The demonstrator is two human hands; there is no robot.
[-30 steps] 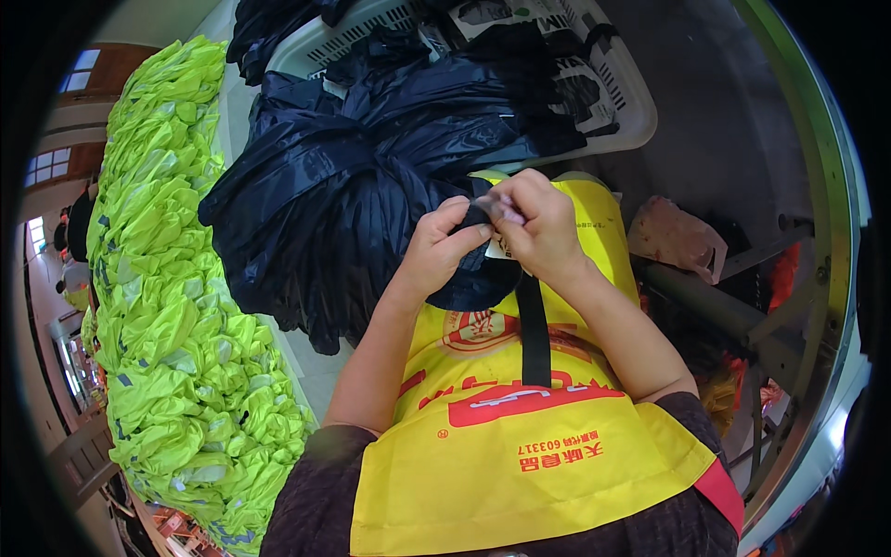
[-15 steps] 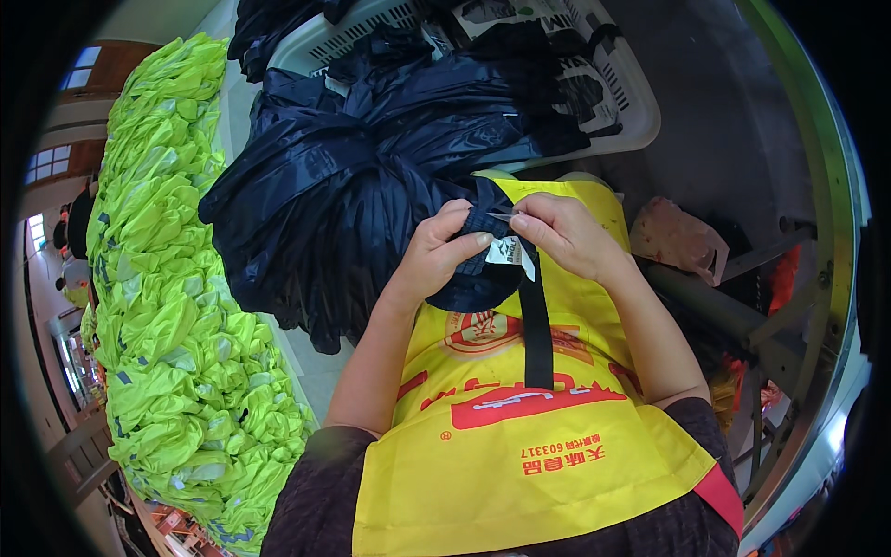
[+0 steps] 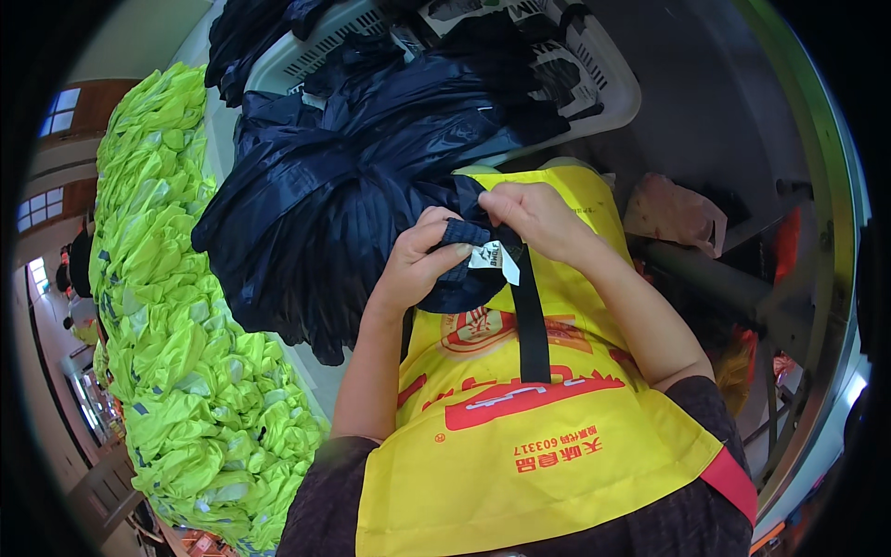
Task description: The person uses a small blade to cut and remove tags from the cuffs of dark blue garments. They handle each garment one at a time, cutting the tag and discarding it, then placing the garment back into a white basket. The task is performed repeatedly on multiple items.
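A gathered dark navy garment with a shiny, pleated surface lies over my lap and toward the basket. My left hand pinches its ribbed edge between thumb and curled fingers. A white label with dark print hangs from that edge, just right of my left thumb. Above and right of the label, my right hand is closed, fingertips pressed together near the dark cloth. What it holds, if anything, is hidden behind the fingers. A yellow apron with red print covers my front, and a black strap runs down it.
A white plastic basket holding more dark cloth stands ahead. To the left is a long heap of bright yellow-green garments. A crumpled pale bag lies at the right beside a metal frame.
My right hand has drawn slightly away from the ribbed edge, and the thin, shiny thing between my hands no longer shows. My left hand keeps its grip. The whole view has shifted a little.
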